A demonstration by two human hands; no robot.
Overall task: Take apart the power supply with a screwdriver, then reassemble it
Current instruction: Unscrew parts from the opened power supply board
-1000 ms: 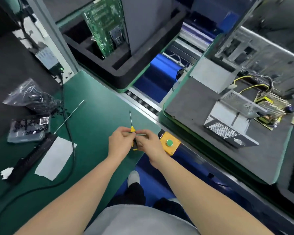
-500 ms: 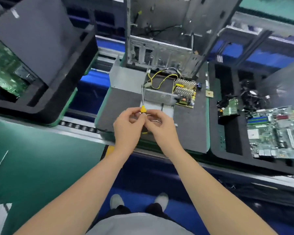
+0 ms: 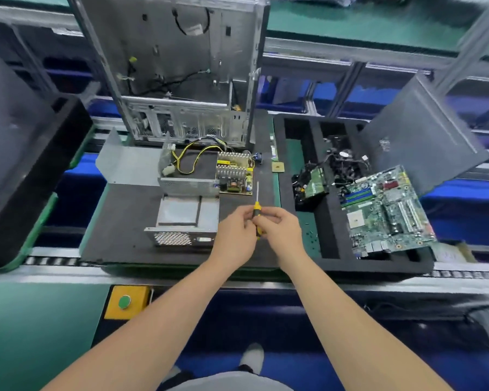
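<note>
Lying opened on a dark mat (image 3: 119, 221), the power supply (image 3: 185, 218) is sitting just left of the hands. Its circuit board (image 3: 235, 176) is resting behind it with yellow wires trailing, and its bent cover (image 3: 127, 165) is lying flat further left. Both hands are hovering over the mat's right part and sharing the screwdriver (image 3: 257, 210). The left hand (image 3: 233, 234) and right hand (image 3: 284, 230) are curling their fingers round the yellow-and-black handle, while the thin shaft is pointing away from the person, toward the board. Whether the right fingertips are also pinching something small is hard to tell. A bare computer case (image 3: 181, 66) is standing upright behind the board. A black foam tray (image 3: 331, 249) is sitting just right of the mat, holding a motherboard (image 3: 384, 207). A yellow box (image 3: 126, 301) with a green button is sitting beside the green table (image 3: 34, 320), nearer the person.
</note>
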